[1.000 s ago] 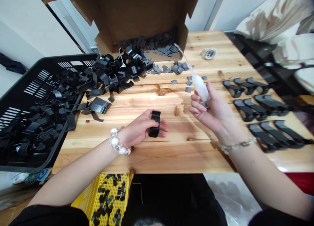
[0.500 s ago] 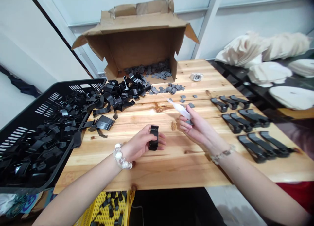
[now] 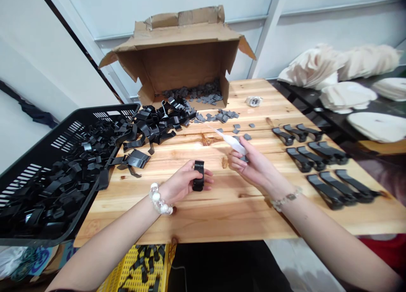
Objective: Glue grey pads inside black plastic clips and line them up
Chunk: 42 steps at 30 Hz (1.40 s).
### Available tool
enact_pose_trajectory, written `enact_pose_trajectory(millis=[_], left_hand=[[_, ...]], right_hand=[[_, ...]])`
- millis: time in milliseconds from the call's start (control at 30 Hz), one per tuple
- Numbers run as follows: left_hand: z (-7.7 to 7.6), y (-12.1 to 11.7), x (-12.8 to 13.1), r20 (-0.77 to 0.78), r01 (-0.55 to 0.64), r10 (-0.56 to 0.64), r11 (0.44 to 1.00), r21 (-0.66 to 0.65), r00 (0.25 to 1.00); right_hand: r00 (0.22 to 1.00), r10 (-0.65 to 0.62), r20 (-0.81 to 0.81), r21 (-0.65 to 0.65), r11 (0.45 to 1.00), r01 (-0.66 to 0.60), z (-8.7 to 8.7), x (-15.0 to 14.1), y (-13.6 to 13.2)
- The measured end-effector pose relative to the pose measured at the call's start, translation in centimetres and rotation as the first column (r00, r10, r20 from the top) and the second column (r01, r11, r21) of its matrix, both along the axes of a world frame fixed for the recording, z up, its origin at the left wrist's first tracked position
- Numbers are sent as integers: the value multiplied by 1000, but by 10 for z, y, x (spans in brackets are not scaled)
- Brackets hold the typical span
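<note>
Our L hand [image 3: 185, 180] grips one curved black plastic clip [image 3: 198, 176]. Our R hand [image 3: 249, 160] grasps a white translucent squeeze bottle [image 3: 234, 143].

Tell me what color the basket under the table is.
Yellow; the basket shows best in the head view.
</note>
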<state>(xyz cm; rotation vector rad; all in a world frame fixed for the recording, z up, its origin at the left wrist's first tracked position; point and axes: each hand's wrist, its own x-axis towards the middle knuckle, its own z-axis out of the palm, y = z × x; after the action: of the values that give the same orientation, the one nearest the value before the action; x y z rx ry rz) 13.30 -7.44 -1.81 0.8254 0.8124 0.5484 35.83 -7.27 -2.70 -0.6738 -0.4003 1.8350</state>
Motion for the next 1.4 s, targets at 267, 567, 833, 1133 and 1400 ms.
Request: enact_pose_trajectory(millis=[267, 567, 833, 1133, 1400], left_hand=[[-4, 1, 0, 10, 9, -9, 1000, 11, 1000], [1, 0, 1, -12, 14, -14, 1000, 16, 1000], [2, -1, 1, -23, 5, -4, 1000, 12, 1000], [4, 0, 2, -17, -30, 30, 1000, 6, 999], [5, -1, 2, -32, -31, 32, 999, 16, 999]], right_hand=[[1000, -12, 20, -26, 1000, 13, 2, -2, 1], [998, -46, 31, -21, 999, 47, 3, -1, -2], [996, -53, 65, 97, 994, 47, 4, -2, -4], [987, -139, 85, 80, 988, 133, 4, -5, -3], [986, -164, 34, 141, 977, 158, -2, -3, -3]])
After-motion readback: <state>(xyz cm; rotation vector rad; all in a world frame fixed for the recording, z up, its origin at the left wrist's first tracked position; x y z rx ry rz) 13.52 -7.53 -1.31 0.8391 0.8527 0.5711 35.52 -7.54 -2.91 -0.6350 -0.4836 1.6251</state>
